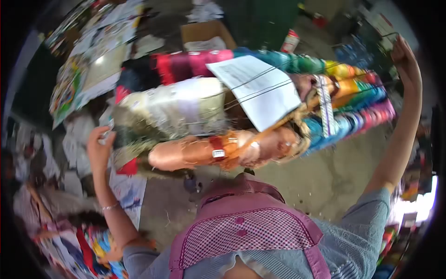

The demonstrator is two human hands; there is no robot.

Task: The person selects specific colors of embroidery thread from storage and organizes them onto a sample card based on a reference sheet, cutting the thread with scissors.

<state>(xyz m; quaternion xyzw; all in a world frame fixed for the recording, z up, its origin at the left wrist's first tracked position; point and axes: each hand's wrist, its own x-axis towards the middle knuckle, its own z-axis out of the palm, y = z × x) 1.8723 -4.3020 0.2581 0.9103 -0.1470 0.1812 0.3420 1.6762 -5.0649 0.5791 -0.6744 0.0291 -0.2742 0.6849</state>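
Note:
Rows of coloured thread skeins [186, 153] lie across the middle of the view, from cream and orange to blue and pink. A white printed sheet [258, 93] rests on them, with dark strands crossing over it. At the left end, my left hand [100, 142] is closed, its fingers pinched round a small clear or whitish piece that I cannot make out. My right hand [403, 58] is raised at the far right, beyond the blue and pink skeins, with its fingers closed on the end of dark strands stretching over the skeins.
An open cardboard box [204, 33] with paper stands behind the skeins. Papers and pictures [97, 69] cover the left side. A red and white container [290, 42] and blue clear plastic [355, 51] are at the back. Colourful cloth [86, 249] lies at lower left.

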